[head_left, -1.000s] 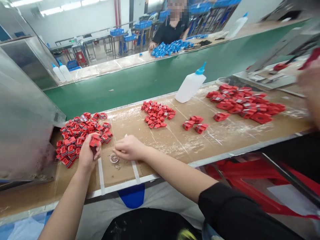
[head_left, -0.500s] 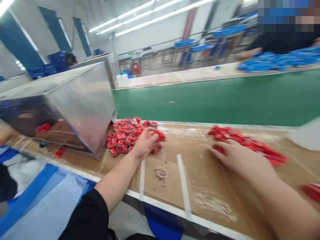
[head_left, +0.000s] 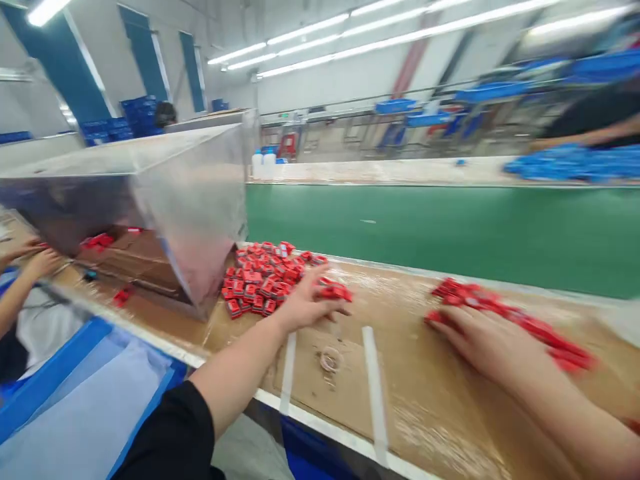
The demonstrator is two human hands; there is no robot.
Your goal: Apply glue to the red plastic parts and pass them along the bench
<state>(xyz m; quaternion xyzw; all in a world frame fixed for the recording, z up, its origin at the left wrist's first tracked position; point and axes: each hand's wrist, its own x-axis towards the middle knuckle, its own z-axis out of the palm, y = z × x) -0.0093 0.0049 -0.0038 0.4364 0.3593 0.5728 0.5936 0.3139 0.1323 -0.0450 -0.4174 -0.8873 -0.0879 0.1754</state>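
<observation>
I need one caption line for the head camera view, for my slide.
Head view: left hand over small red parts, right hand against another red row, on a cardboard-covered bench.

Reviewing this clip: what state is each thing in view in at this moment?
Left hand, open, on loose red parts.
Right hand, open, at a red pile's edge.
Red heap, loosely piled on cardboard.
White bottles, upright on the far bench.
Blue parts, heaped, blurred.
</observation>
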